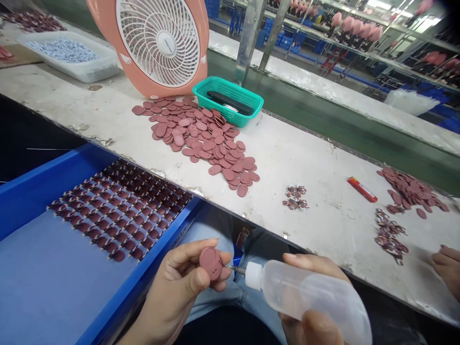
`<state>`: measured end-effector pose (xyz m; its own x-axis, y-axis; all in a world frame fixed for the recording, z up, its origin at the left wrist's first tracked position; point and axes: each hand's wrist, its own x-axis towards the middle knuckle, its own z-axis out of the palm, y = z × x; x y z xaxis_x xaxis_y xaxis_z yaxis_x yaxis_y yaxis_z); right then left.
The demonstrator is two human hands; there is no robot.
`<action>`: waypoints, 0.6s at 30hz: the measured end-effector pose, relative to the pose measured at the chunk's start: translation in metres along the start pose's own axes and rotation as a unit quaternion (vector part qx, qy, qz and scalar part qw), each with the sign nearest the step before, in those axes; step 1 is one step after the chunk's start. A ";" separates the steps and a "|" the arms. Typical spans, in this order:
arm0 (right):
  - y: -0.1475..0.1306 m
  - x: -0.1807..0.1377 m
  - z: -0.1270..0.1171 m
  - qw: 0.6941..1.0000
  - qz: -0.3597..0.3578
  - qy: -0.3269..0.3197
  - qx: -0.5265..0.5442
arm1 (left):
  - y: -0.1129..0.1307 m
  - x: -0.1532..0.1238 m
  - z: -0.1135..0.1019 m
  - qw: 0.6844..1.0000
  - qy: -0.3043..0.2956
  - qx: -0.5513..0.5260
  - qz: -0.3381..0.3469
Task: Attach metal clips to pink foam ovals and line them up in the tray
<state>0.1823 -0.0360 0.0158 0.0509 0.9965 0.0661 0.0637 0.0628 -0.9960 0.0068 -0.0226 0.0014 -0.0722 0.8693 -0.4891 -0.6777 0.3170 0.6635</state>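
Observation:
My left hand (179, 282) pinches a small dusty-red oval piece (211, 262) between thumb and fingers, below the table edge over my lap. My right hand (316, 306) grips a translucent squeeze bottle (312, 294) with a white cap; its thin metal nozzle (237, 270) points at the piece's edge. A large heap of the same red oval pieces (201, 139) lies on the white table ahead. Rows of finished pieces (122, 206) are laid out in a blue tray (43, 278) at my left.
A pink fan (158, 43) and a green basket (230, 100) stand behind the heap. A red lighter (362, 189), small clusters of pieces (295, 197) and another heap (409, 191) lie to the right. Another person's hand (447, 268) rests at the right edge. A white bin (68, 55) sits far left.

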 end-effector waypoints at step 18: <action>0.007 0.023 -0.003 0.975 0.036 0.042 0.217 | 0.002 0.002 0.001 1.000 -0.001 0.012 -0.008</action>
<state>0.1873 -0.0131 0.0106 0.1228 0.9923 -0.0193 -0.3690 0.0276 -0.9290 0.0055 -0.0199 0.0025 -0.0599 0.8654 -0.4975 -0.6604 0.3394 0.6699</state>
